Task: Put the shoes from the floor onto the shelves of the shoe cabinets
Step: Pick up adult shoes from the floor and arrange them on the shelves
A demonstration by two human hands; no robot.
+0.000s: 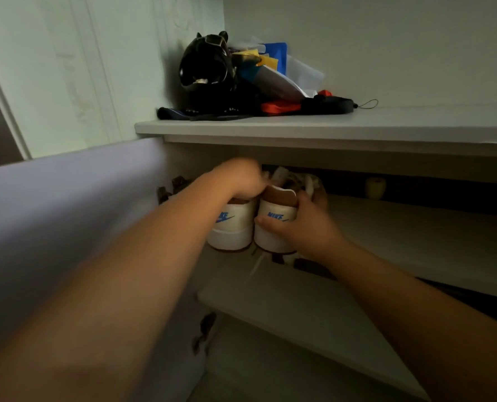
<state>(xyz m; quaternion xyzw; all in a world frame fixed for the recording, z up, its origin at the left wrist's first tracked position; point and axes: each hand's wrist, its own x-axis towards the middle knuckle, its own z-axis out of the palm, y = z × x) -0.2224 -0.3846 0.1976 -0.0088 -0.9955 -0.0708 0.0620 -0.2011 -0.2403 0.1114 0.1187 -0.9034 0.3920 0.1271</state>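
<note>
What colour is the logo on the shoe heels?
Blue logo on white shoes, clearest in the head view.

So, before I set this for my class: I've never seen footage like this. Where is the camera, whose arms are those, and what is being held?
There is no machine here. The picture comes from a camera worn on a person's head, looking along their bare arms into an open shoe cabinet. The left hand grips the heel of the left shoe, and the right hand holds the right shoe. Both are white trainers, heels towards us, at the front of a shelf. On the cabinet top sit a black figure, papers and an orange strap.
</note>
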